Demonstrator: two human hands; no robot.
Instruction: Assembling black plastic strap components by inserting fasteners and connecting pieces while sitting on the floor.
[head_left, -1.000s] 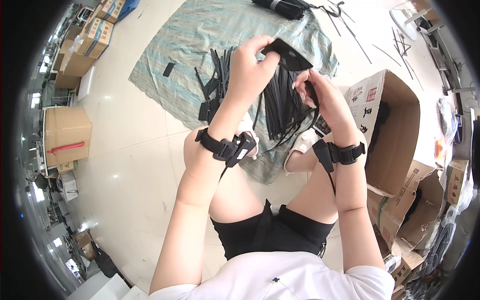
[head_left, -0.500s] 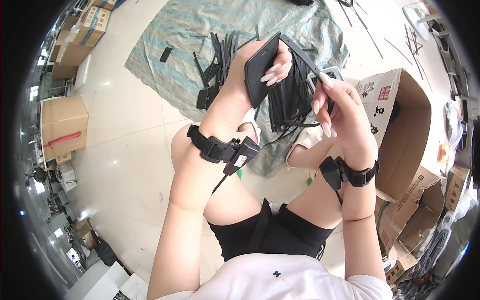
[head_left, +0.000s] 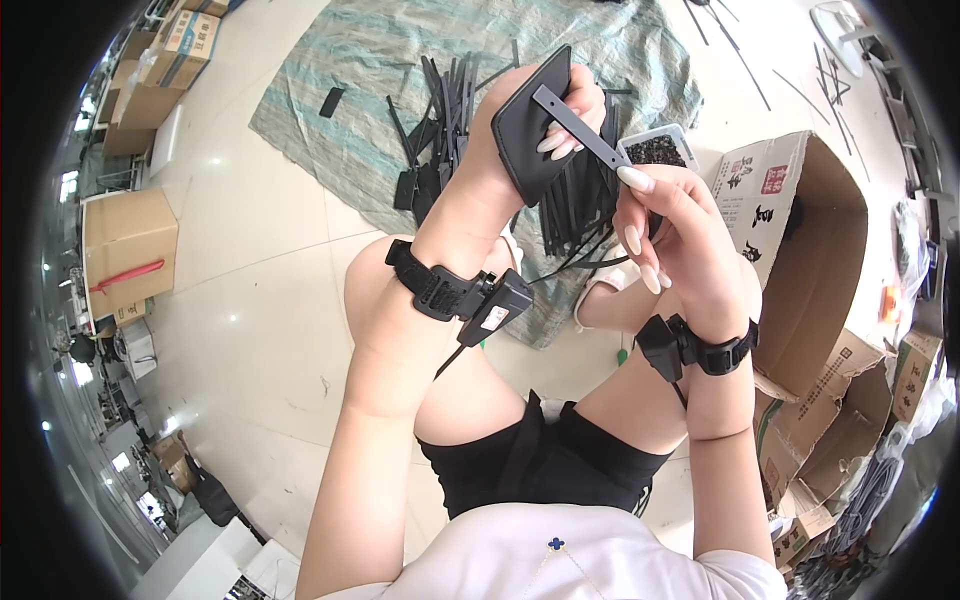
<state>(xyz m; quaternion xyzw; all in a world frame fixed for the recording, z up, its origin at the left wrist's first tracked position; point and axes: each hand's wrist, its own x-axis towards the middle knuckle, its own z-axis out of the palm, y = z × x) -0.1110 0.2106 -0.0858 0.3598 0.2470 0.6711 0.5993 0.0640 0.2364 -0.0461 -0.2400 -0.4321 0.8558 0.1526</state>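
Observation:
My left hand [head_left: 583, 98] is closed round a flat black leather-like panel [head_left: 522, 130] with stitched edges, its fingers showing along the right side. Between thumb and fingers, my right hand [head_left: 695, 230] pinches a narrow black strap [head_left: 582, 130] with small holes. The strap's free end lies over the panel's face, close to my left fingertips; whether it touches cannot be seen. Below my hands, a heap of black straps [head_left: 572, 205] spreads on a green-and-white woven sheet [head_left: 350, 65]. A pale tray [head_left: 688, 140] of small dark pieces is beside my right hand.
An open cardboard box [head_left: 820, 270] stands to the right, with torn cartons [head_left: 825, 430] nearer me. Another carton [head_left: 130, 240] is on the left. A small black piece [head_left: 332, 102] lies on the sheet, and loose straps [head_left: 740, 55] lie on the floor at the far right.
The strap in my right hand has turned, bringing its holed end over the panel's face. My left hand and the panel have tilted and shifted slightly right.

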